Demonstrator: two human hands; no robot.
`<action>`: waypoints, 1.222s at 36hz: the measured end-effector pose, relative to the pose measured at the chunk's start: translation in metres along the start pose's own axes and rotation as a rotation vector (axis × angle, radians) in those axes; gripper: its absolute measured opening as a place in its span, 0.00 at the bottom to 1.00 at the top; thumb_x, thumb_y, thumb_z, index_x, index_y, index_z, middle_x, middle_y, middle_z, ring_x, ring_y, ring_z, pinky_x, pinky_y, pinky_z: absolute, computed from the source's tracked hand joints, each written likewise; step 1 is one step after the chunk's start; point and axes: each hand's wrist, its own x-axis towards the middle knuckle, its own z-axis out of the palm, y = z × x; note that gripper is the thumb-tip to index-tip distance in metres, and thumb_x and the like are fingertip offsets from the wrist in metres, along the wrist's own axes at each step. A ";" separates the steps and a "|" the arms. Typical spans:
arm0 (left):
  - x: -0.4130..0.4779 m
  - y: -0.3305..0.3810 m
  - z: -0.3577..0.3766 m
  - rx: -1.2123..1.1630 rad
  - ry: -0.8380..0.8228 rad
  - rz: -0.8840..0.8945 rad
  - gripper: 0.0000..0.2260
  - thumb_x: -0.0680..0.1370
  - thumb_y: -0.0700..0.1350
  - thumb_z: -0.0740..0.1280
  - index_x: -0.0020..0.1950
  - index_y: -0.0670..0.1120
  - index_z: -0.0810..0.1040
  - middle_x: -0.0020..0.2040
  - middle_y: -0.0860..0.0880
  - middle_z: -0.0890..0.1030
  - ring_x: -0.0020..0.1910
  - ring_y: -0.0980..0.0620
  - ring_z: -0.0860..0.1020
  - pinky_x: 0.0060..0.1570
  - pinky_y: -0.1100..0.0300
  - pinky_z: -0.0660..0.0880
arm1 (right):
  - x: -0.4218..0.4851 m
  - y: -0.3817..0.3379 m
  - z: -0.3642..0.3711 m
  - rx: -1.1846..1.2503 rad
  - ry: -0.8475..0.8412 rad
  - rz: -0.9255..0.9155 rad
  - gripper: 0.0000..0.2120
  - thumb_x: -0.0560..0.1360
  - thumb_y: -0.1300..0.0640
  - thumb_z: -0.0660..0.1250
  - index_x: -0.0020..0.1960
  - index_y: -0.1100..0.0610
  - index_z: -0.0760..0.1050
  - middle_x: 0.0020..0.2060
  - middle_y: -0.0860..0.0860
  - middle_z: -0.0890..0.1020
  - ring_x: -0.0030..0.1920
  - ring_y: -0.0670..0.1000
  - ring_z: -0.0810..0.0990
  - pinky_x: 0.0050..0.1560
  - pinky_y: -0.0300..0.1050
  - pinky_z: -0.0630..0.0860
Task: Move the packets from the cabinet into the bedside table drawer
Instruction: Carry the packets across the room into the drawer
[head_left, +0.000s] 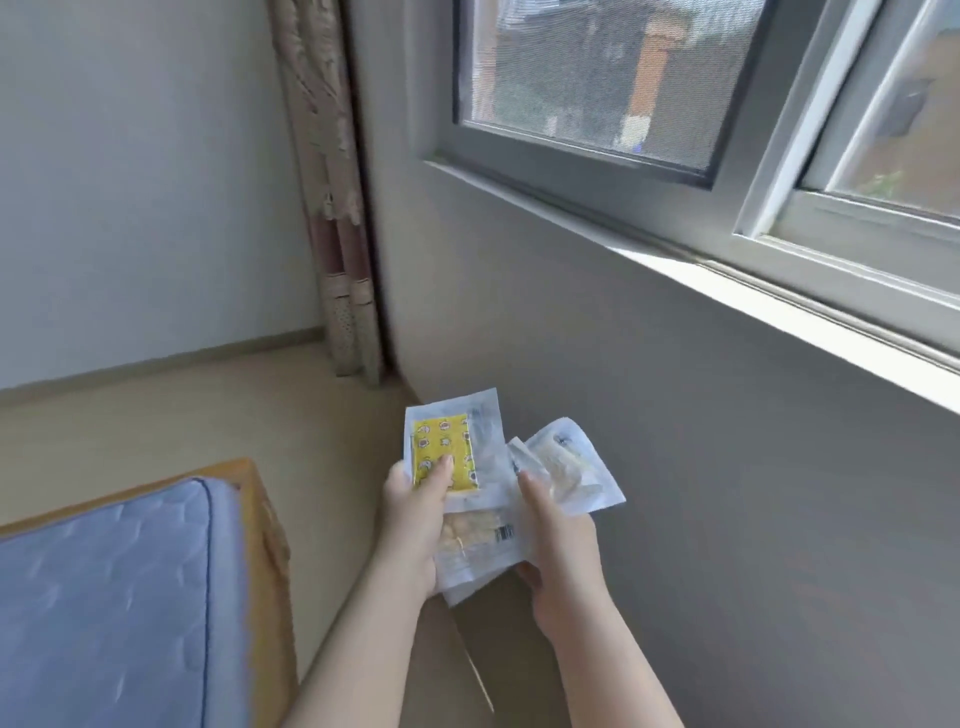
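Room: bedroom corner, with a grey wall (675, 415) running under a window (597, 78) at 1 o'clock, a patterned curtain (332, 208) at 12 o'clock, and a pale floor (156, 415) at 9 o'clock.
Bed: a blue mattress (104, 597) on a wooden bed frame (265, 519) fills the 8 o'clock corner.
Packets: the packets (483, 540) are fanned out in mid-air at 6 o'clock, between both hands. A yellow packet (447, 452) stands on top at the left and a white packet (571, 473) splays out to the right. The frame is blurred, so I would guess three or four and no closer.
Left hand: the left hand (410, 525) grips the fan from the left, its thumb pressed on the yellow packet and the other fingers curled underneath.
Right hand: the right hand (561, 551) pinches the right side, thumb on top and fingers (524, 574) below.
Not in view: the cabinet and the bedside table drawer.
Step in hand: most likely carrying the packets across the room to the drawer.
Doing it well: square the loose fan into one stack before moving on, since slick wrappers slide over each other. Keep both thumbs clamped on top, and watch the white packet, which sticks out furthest and looks likeliest to slip.
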 end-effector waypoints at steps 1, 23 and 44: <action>0.012 0.004 -0.005 -0.009 0.035 0.005 0.02 0.79 0.43 0.64 0.49 0.45 0.74 0.45 0.42 0.81 0.41 0.42 0.80 0.41 0.47 0.79 | 0.012 0.002 0.009 -0.020 -0.031 0.012 0.08 0.75 0.54 0.67 0.53 0.49 0.78 0.46 0.49 0.85 0.48 0.51 0.83 0.43 0.45 0.76; 0.317 0.131 -0.055 -0.265 0.521 0.075 0.07 0.78 0.39 0.66 0.54 0.38 0.76 0.52 0.35 0.80 0.49 0.36 0.80 0.50 0.39 0.77 | 0.326 -0.020 0.237 -0.285 -0.756 0.265 0.11 0.75 0.67 0.64 0.56 0.62 0.78 0.49 0.58 0.84 0.49 0.59 0.84 0.55 0.56 0.78; 0.623 0.342 -0.274 -0.334 0.663 0.258 0.09 0.80 0.40 0.62 0.56 0.39 0.78 0.50 0.39 0.83 0.47 0.40 0.82 0.47 0.50 0.78 | 0.542 0.026 0.649 -0.320 -0.962 0.263 0.09 0.77 0.62 0.64 0.55 0.55 0.77 0.46 0.53 0.85 0.47 0.53 0.85 0.45 0.49 0.80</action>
